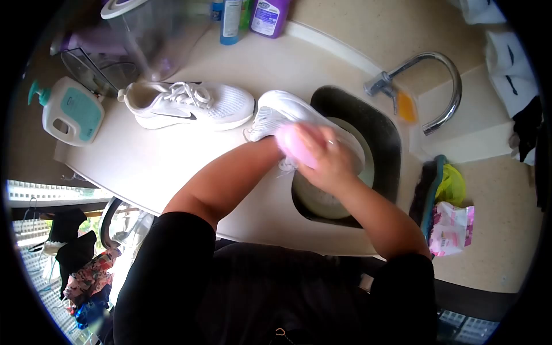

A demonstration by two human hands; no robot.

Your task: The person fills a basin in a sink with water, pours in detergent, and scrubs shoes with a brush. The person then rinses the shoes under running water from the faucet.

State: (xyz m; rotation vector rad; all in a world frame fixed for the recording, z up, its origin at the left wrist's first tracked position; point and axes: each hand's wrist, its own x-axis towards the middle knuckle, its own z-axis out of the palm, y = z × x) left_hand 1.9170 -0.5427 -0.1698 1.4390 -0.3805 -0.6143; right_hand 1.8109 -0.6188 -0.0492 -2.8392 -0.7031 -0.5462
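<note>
A white sneaker (280, 105) is tilted on its side, reaching from the counter out over the sink (391, 167). My left hand (272, 147) meets this sneaker and holds it; its fingers are hidden behind a pink rounded scrubber (294, 144). My right hand (332, 164), wearing a ring, is closed around the scrubber and presses it against the sneaker. Motion blurs the scrubber, so its exact kind is unclear. The second white sneaker (190, 106) stands upright on the counter to the left, laces in place. A pale round basin (369, 164) sits inside the sink.
A curved chrome faucet (454, 75) rises behind the sink. At the left stands a white pump bottle (72, 112). A clear container (149, 43), a blue bottle (230, 23) and a purple bottle (268, 17) line the back. A pink-and-white packet (452, 229) lies right of the sink.
</note>
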